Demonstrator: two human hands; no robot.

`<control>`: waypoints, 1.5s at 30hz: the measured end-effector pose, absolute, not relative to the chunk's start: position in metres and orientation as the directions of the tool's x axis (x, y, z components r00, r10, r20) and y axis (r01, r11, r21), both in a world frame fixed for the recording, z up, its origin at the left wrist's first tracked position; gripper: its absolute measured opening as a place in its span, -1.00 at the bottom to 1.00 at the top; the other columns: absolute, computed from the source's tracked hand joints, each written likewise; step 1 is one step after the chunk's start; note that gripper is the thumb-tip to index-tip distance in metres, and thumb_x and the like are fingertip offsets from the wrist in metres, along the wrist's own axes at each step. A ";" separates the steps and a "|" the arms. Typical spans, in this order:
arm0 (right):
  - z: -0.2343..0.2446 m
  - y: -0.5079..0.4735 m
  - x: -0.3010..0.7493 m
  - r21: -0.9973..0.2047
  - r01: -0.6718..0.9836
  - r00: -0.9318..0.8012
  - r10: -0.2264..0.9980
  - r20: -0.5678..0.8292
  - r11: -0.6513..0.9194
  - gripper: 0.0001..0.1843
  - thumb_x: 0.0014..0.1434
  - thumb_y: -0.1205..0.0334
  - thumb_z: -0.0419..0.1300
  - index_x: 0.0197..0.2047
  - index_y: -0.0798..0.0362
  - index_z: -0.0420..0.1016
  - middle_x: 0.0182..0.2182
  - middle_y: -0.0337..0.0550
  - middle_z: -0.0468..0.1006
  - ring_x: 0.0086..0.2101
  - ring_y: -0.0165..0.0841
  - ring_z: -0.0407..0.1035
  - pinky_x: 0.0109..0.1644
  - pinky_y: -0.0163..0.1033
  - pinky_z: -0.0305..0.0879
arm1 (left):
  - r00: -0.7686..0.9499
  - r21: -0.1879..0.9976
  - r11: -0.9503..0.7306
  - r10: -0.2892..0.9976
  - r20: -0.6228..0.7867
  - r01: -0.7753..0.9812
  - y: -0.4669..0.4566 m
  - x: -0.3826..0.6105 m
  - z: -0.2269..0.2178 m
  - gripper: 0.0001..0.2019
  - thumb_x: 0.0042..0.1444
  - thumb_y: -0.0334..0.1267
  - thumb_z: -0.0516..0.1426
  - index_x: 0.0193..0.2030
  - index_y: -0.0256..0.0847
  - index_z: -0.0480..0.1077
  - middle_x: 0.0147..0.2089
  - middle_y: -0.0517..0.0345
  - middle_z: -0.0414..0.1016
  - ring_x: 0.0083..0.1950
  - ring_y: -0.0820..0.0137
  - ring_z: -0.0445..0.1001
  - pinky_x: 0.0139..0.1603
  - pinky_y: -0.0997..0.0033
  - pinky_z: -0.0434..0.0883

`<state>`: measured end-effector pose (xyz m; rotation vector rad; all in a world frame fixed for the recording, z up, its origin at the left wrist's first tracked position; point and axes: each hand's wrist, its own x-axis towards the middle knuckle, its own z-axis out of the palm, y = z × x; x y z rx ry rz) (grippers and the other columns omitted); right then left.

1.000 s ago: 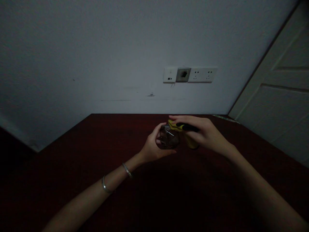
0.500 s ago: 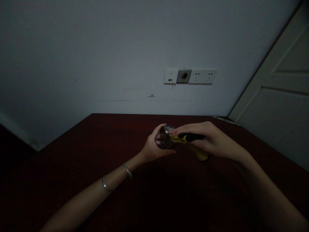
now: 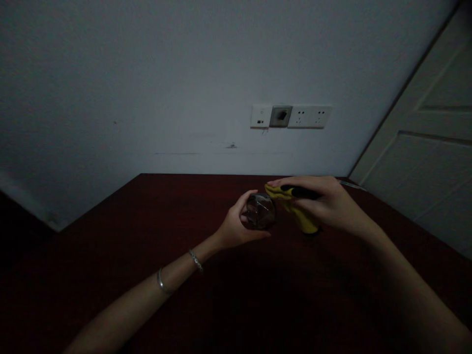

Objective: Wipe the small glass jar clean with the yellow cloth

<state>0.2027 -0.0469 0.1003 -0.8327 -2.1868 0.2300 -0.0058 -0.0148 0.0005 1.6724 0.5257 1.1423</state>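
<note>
A clear drinking glass (image 3: pixel 261 211) is held around its side by my left hand (image 3: pixel 236 225), thumb below and fingers above and behind. Its round end faces up toward me. To the right, my right hand (image 3: pixel 320 199) pinches a yellow cloth (image 3: pixel 304 219) with black parts. One fold of the cloth pokes out past the fingertips, just above and right of the glass, and the rest hangs below the hand. A small gap shows between cloth and glass. Dim light hides the finer detail of both.
A dark red table (image 3: pixel 165 206) lies beneath both hands and meets a pale wall (image 3: pixel 165 73) at the back. White wall sockets (image 3: pixel 309 117) are set in the wall behind. A panelled door (image 3: pixel 435 147) stands at the right. Two bracelets (image 3: pixel 195 260) circle my left forearm.
My right hand has moved up and to the right with the cloth, off the glass. More of the glass now shows. The left hand has barely moved.
</note>
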 end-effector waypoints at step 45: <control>0.110 -0.063 0.187 -0.380 0.388 -0.700 0.536 0.472 0.840 -0.66 0.16 0.49 0.15 -0.03 0.02 0.53 -0.10 -0.15 0.62 -0.09 -0.34 0.50 0.01 -0.29 0.38 | 0.460 0.895 -0.391 0.768 0.445 -0.213 -0.013 -0.003 -0.001 -0.02 -0.40 -0.33 0.45 0.22 -0.20 0.13 0.07 -0.14 0.43 0.02 0.05 0.50 -0.10 0.13 0.55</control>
